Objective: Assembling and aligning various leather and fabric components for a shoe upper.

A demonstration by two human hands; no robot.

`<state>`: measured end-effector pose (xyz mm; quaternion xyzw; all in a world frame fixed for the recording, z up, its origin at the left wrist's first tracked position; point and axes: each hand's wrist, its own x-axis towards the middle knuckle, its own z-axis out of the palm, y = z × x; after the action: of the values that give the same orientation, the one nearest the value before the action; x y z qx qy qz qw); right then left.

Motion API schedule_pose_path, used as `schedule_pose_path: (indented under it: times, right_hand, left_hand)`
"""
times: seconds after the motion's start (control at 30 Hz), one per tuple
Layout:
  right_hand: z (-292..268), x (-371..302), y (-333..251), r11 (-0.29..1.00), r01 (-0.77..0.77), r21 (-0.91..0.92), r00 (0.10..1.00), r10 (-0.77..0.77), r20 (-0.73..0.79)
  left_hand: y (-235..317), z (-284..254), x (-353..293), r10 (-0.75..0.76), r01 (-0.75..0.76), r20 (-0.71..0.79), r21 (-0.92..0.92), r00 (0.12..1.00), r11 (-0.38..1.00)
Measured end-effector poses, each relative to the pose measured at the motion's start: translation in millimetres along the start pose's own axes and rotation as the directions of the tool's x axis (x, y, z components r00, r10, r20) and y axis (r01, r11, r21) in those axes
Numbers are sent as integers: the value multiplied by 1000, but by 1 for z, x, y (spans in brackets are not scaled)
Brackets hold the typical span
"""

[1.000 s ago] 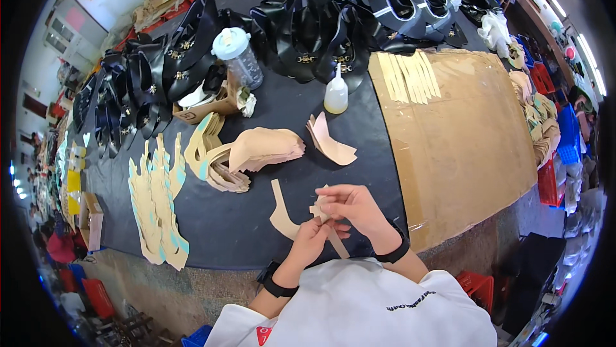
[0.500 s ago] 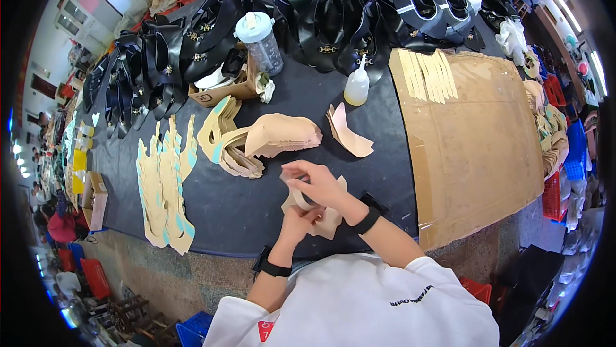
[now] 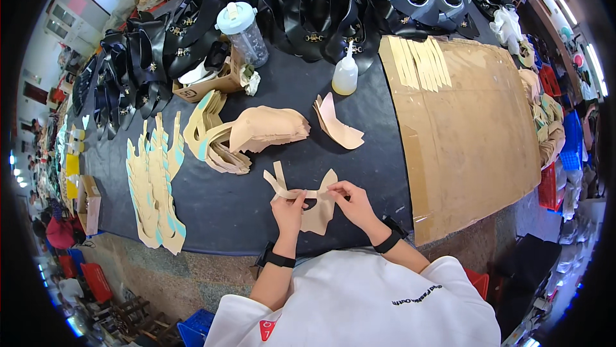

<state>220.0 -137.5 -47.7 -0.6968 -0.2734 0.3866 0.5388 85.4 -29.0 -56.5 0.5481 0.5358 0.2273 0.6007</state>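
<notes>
Over the dark table [image 3: 234, 219], close to my body, my left hand [image 3: 288, 211] pinches a narrow beige strip [image 3: 278, 183], whose forked end sticks up past my fingers. My right hand [image 3: 355, 206] pinches the upper edge of a beige shoe lining piece [image 3: 316, 219]. The strip runs along the top of that piece, between my two hands; whether it is joined there I cannot tell. Beyond my hands lie a stack of rounded beige pieces [image 3: 269, 130], curved beige pieces with blue-green edges [image 3: 204, 122], and a small pile of angled beige pieces [image 3: 337, 126].
Long beige pieces [image 3: 154, 186] overlap on the left. A squeeze bottle [image 3: 345, 76], a lidded clear jug [image 3: 247, 39] and an open carton [image 3: 221, 84] stand farther back, before black shoe uppers [image 3: 314, 20]. On the right lies a cardboard sheet [image 3: 475, 148] bearing pale strips [image 3: 420, 65].
My hands have moved apart; the right one has come down to the right. The lining piece and strip are now spread between them. The whole view has shifted slightly.
</notes>
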Motion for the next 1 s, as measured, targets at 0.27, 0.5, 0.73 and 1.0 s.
schedule_pose_path:
  times: [0.27, 0.5, 0.73, 1.0]
  right_hand:
    - [1, -4, 5, 994, 67, -91, 998, -65, 24]
    - [0, -4, 3, 983, 99, -152, 995, -96, 33]
    - [0, -4, 4, 971, 136, -198, 991, -132, 36]
    - [11, -5, 3, 405, 616, -676, 748, -569, 341]
  left_hand:
    - [0, 5, -3, 4, -5, -48, -36, 999, 999]
    - [-4, 7, -5, 14, -16, -58, -31, 998, 999]
    - [-7, 10, -4, 14, -18, -77, -44, 997, 999]
    - [-10, 9, -5, 61, -60, -77, 5, 995, 998]
